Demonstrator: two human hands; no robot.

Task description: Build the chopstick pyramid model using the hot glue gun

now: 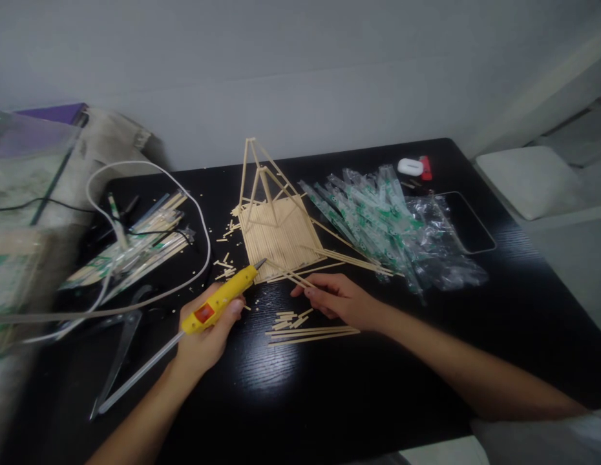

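My left hand (207, 332) is wrapped round a yellow hot glue gun (221, 300), with a glue stick (140, 372) jutting from its rear end. The gun's metal nozzle points at thin wooden sticks (289, 274) pinched in my right hand (337, 297). Those sticks reach toward the front of a flat panel of sticks laid side by side (271, 242); whether they touch it I cannot tell. A pointed frame of sticks (262, 171) rises from the panel's back part. Several long and short loose sticks (313, 333) lie in front of my right hand.
Empty clear wrappers with green print (368, 216) spread across the right of the black table (378, 381). Beyond them are a white case (410, 167), a red object (425, 169) and a phone-like slab (468, 223). A white cable (207, 226) loops at left over packaged sticks (150, 242).
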